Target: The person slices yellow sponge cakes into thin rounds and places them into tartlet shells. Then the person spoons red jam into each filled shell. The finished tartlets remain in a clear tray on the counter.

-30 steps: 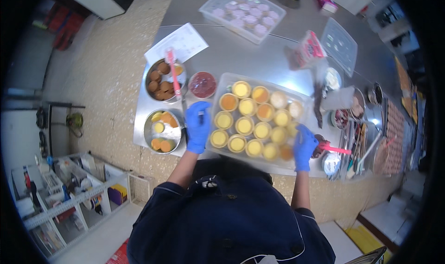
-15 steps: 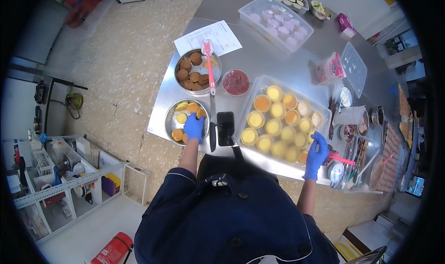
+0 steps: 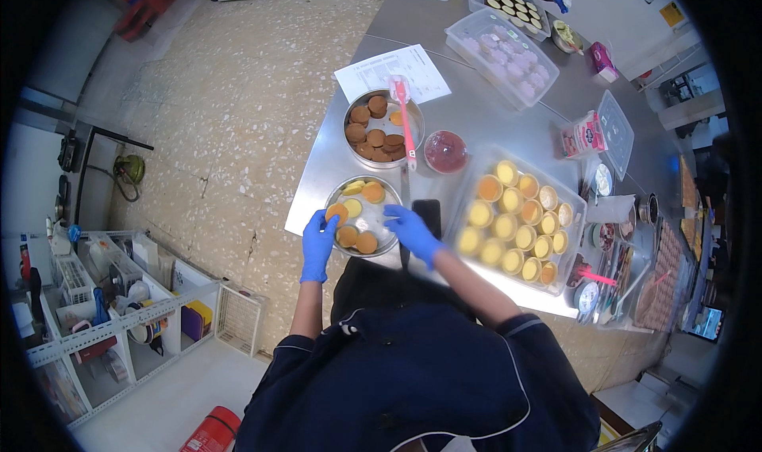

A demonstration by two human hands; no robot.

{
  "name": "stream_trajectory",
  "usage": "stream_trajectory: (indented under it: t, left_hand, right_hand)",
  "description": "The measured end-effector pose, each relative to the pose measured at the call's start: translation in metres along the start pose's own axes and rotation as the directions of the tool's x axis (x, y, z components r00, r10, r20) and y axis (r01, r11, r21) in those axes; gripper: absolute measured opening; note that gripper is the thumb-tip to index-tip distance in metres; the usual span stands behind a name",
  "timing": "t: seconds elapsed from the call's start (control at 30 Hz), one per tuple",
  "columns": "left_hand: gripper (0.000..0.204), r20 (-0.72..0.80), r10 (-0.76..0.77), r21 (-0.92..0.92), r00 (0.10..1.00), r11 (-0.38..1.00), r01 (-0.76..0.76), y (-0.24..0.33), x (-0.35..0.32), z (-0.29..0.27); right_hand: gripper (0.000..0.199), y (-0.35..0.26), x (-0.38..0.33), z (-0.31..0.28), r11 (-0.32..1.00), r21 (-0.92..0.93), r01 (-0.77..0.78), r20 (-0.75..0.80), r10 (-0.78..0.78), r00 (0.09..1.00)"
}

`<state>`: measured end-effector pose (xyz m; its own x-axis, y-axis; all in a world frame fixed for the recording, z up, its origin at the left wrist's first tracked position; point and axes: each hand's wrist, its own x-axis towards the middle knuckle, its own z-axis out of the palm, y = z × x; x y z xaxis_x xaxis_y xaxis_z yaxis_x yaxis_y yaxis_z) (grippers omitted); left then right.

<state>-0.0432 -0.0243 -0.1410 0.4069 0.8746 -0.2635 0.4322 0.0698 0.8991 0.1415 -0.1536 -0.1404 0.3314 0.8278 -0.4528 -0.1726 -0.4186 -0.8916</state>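
Both my hands wear blue gloves. My left hand [image 3: 318,242] grips the left rim of a round metal pan [image 3: 359,196] holding several small orange and yellow cakes. My right hand [image 3: 410,230] rests on the pan's right rim, fingers curled over the edge. To the right lies a clear plastic tray [image 3: 577,234] filled with several yellow custard cups. Behind the pan stands a second metal pan [image 3: 352,153] of brown round cakes with a pink-handled spatula [image 3: 406,121] laid across it.
A bowl of red sauce [image 3: 445,151] sits beside the brown cakes, a dark phone-like slab [image 3: 427,212] near my right hand. A paper sheet [image 3: 391,71] and lidded containers [image 3: 512,47] lie farther back. Wire shelving [image 3: 103,305] stands at the lower left on the speckled floor.
My right hand left the custard tray's right end and came to the small pan's right rim. My left hand shifted from the tray's left end to the pan's left rim.
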Motion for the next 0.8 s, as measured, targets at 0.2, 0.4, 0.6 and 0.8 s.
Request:
stream_trajectory:
  t: [0.2, 0.4, 0.6, 0.8]
  left_hand:
    - [0.020, 0.075, 0.082, 0.035, 0.994, 0.996, -0.085, -0.006, -0.010, -0.010]
    - [0.023, 0.209, -0.029, 0.143, 0.978, 0.990, -0.001, -0.028, -0.001, -0.007]
    - [0.022, 0.257, 0.016, 0.080, 0.966, 0.996, -0.037, -0.034, 0.005, -0.005]
    - [0.023, 0.315, 0.004, 0.130, 0.949, 0.990, -0.047, -0.025, 0.007, -0.008]
  right_hand:
    - [0.045, 0.050, 0.093, 0.064, 0.929, -0.241, -0.279, -0.616, 0.076, 0.784]
    - [0.037, 0.044, 0.104, 0.069, 0.947, -0.100, -0.306, -0.595, 0.190, 0.781]
    - [0.041, 0.043, 0.112, 0.078, 0.942, -0.181, -0.283, -0.624, 0.112, 0.774]
    - [0.050, 0.035, 0.122, 0.077, 0.928, -0.199, -0.315, -0.527, 0.170, 0.833]
